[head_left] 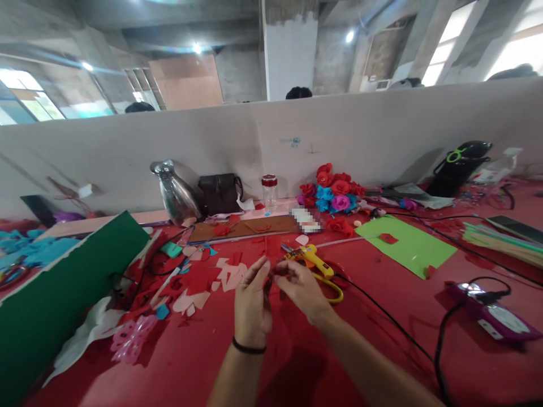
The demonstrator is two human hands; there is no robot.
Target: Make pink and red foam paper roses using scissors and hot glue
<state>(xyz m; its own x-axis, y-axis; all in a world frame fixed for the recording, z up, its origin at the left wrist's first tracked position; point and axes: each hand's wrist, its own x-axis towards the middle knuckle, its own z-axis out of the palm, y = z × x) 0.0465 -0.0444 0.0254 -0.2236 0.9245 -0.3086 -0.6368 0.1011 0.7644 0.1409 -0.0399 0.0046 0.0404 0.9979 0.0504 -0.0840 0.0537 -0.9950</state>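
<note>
My left hand [253,305], with a dark band on its wrist, is raised over the red table [186,367], its fingers closed around something too small and dark to name. Close beside it on the right, my right hand [302,288] has its thumb and fingers pinched together near the left fingertips. What they pinch, perhaps a small red piece, blends into the red background. Just behind my right hand lies a yellow glue gun [316,260] with a black cord. Yellow-handled scissors [336,293] lie partly hidden beside it.
Paper scraps [201,280] spread at left beside a green board [76,282]. A steel flask [176,192], glass jar [270,193] and paper roses [335,189] stand along the partition. At right are a lime-green sheet [407,243] and a purple power strip [494,314] with cords.
</note>
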